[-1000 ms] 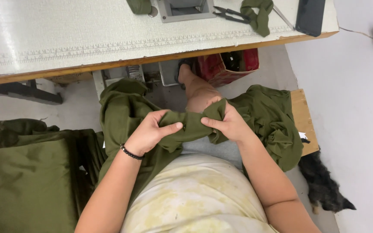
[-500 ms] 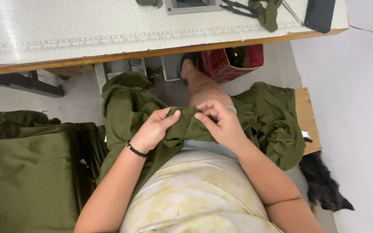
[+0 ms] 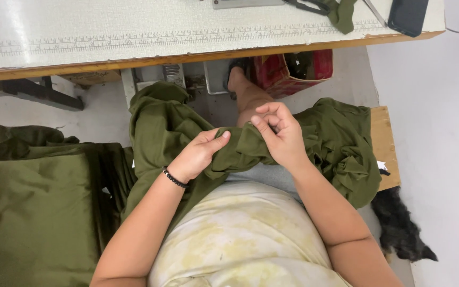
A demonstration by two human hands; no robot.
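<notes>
Olive-green garment (image 3: 176, 127) draped across the lap, spilling to both sides of the knees and bunched into a ridge between the two hands. Left hand (image 3: 197, 155) closed on that ridge, thumb stretched along the top of the fold, fingers tucked beneath the cloth; black bead bracelet (image 3: 175, 178) round the wrist. Right hand (image 3: 281, 135) resting on the same fold just beside the left, fingers curled in, thumb and forefinger pinched together above the cloth; whether a bit of fabric or thread sits in the pinch, impossible to tell. Right-hand part of the garment heaped in crumpled folds over a wooden bench (image 3: 383, 143). Bare leg showing between the folds, foot down by a grey pedal (image 3: 218, 77) under the table. Red bin (image 3: 293, 72) beside the foot, just below the table edge. Pale worktable (image 3: 107, 32) across the top, with a printed ruler strip along its front edge, a scrap of green cloth (image 3: 343, 13) and a dark phone (image 3: 409, 16) toward its right end. Stack of more green fabric (image 3: 33, 207) at the left, near the left elbow. Dark furry animal (image 3: 399, 226) on the floor at the right, past the bench.
</notes>
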